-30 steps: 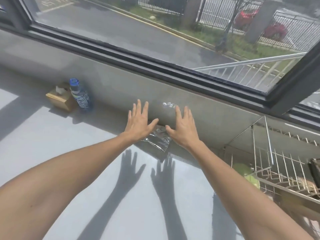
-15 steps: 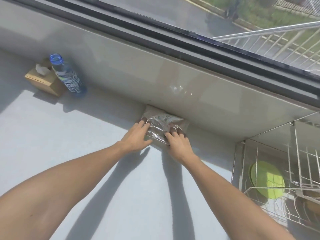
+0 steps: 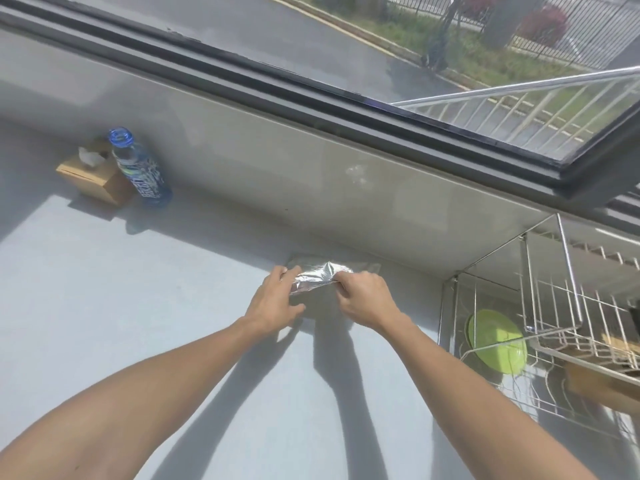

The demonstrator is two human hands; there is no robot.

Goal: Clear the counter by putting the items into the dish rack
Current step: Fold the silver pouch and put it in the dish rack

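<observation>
A shiny silver foil packet (image 3: 320, 277) is lifted a little off the pale counter (image 3: 138, 306) close to the back wall. My left hand (image 3: 273, 303) grips its left end and my right hand (image 3: 363, 296) pinches its right end. A wire dish rack (image 3: 554, 323) stands at the right, holding a green plate (image 3: 495, 341) and a wooden item (image 3: 602, 379) that is partly cut off by the frame edge.
A blue-capped water bottle (image 3: 140, 168) and a brown tissue box (image 3: 93, 174) stand at the back left of the counter. A window sill and dark frame (image 3: 311, 98) run along the wall behind.
My hands came down from spread open above the packet, closed on its two ends, and raised it slightly towards me off the counter.
</observation>
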